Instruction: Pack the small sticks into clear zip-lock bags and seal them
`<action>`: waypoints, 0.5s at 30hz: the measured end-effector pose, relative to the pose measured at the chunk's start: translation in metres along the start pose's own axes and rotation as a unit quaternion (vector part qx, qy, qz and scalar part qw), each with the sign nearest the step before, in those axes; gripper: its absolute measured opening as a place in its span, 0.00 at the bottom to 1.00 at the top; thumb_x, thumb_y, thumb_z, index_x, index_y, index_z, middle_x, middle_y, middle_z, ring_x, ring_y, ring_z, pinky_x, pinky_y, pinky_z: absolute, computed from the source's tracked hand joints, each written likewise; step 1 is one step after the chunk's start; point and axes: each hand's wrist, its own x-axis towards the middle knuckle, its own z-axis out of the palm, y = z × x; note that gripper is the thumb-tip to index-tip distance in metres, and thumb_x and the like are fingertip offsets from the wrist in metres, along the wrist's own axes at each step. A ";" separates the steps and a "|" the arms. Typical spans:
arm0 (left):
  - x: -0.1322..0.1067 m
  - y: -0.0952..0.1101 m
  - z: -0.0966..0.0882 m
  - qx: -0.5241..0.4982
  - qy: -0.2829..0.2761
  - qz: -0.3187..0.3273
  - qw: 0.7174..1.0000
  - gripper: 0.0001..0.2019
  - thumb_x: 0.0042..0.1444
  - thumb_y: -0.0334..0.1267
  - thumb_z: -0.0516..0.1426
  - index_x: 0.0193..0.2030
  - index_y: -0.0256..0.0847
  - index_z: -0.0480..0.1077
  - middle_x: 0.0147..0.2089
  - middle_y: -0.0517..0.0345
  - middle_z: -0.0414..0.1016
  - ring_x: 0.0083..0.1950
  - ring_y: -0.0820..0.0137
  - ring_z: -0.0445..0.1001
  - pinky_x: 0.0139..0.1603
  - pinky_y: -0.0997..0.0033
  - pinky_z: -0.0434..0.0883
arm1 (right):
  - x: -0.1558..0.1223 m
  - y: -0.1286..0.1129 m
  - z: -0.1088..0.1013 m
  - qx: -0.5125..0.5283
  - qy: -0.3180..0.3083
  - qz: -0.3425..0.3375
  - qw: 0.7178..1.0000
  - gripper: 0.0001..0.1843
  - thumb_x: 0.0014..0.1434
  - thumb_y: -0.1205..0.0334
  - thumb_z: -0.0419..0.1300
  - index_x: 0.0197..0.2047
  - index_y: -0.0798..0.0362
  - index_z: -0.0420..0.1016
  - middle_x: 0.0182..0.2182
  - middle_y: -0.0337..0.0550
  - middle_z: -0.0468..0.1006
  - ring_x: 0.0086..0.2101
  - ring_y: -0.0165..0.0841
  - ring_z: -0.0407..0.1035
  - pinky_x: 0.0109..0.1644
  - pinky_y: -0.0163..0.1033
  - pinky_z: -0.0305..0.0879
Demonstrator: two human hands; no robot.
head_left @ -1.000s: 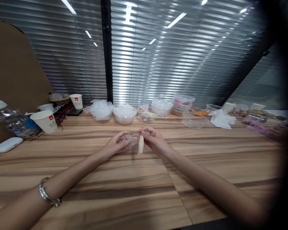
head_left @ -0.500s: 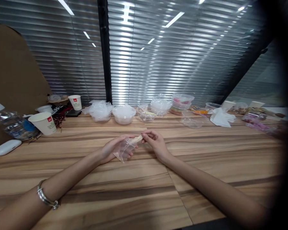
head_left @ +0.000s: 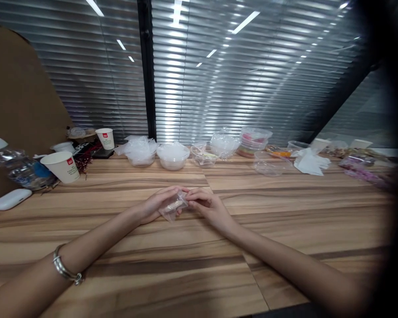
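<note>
My left hand (head_left: pixel 157 204) and my right hand (head_left: pixel 206 205) meet over the middle of the wooden table (head_left: pixel 192 256). Between them is a small clear plastic bag (head_left: pixel 173 206) with a pale, elongated piece inside it. The left fingers curl round the bag from the left. The right fingers pinch its right end. A metal bracelet (head_left: pixel 64 269) sits on my left wrist.
Along the back edge stand clear plastic tubs (head_left: pixel 172 155), a tub with coloured contents (head_left: pixel 254 140) and white paper (head_left: pixel 310 161). At the left are paper cups (head_left: pixel 60 166), a plastic bottle (head_left: pixel 16 170), a white case (head_left: pixel 10 199) and brown cardboard (head_left: pixel 16 92).
The pale piece, held bare in my right hand a second ago, has gone into the clear bag. Both hands have closed together around the bag.
</note>
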 end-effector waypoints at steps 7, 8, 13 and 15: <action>-0.001 0.000 -0.001 -0.036 -0.029 0.004 0.999 0.17 0.57 0.40 0.54 0.52 0.38 0.66 0.45 0.48 0.72 0.38 0.67 0.73 0.44 0.65 0.68 | -0.001 -0.006 -0.001 -0.063 -0.034 0.030 0.997 0.12 0.53 0.59 0.61 0.43 0.48 0.73 0.43 0.42 0.65 0.41 0.31 0.66 0.46 0.39 0.67; -0.001 0.000 0.000 -0.041 -0.039 0.001 0.998 0.17 0.57 0.39 0.54 0.52 0.38 0.65 0.45 0.48 0.72 0.39 0.67 0.74 0.45 0.64 0.67 | -0.002 -0.006 -0.001 -0.062 -0.036 0.032 0.997 0.12 0.54 0.59 0.61 0.42 0.49 0.72 0.43 0.42 0.65 0.40 0.31 0.66 0.46 0.39 0.67; -0.001 0.000 0.001 -0.057 -0.072 -0.007 0.996 0.16 0.58 0.36 0.53 0.53 0.38 0.63 0.50 0.45 0.70 0.44 0.63 0.73 0.50 0.58 0.66 | 0.000 -0.005 -0.005 -0.069 -0.052 0.022 0.996 0.08 0.54 0.60 0.60 0.39 0.50 0.75 0.42 0.43 0.66 0.43 0.32 0.66 0.50 0.40 0.64; -0.002 -0.001 0.001 -0.047 -0.075 -0.004 0.996 0.16 0.58 0.37 0.53 0.53 0.38 0.64 0.50 0.44 0.70 0.44 0.63 0.73 0.49 0.58 0.66 | 0.001 -0.004 -0.006 -0.016 -0.078 0.048 0.996 0.08 0.54 0.59 0.60 0.38 0.50 0.75 0.44 0.43 0.66 0.42 0.32 0.67 0.49 0.40 0.65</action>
